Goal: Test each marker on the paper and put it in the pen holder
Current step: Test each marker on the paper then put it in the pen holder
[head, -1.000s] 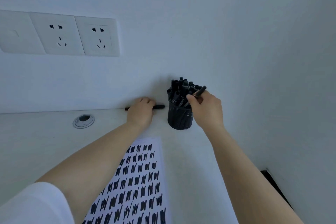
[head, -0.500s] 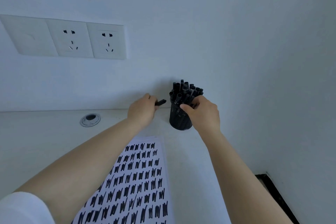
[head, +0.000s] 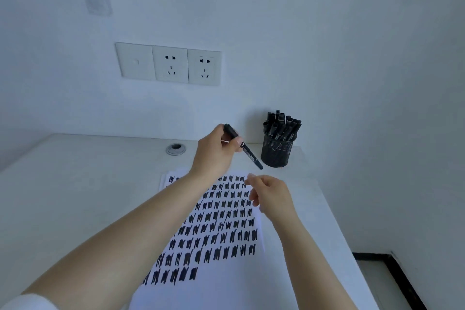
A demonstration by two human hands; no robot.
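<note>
Item held: my left hand [head: 216,151] grips a black marker [head: 247,152] above the far edge of the paper [head: 226,284], tip slanting right toward the pen holder [head: 276,153] at the far wall. My right hand [head: 270,194] hovers empty below it, fingers seemingly loose, slightly blurred.

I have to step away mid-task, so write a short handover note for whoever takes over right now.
Left hand grips a black marker in the air above the paper. Right hand hangs open over the paper, holding nothing.
Pen holder stands at the desk's back right, crowded with markers.
Done: rows of test scribbles cover most of the sheet.
Left: test the held marker in the bare space at the sheet's bottom, then put it in the holder.
</note>
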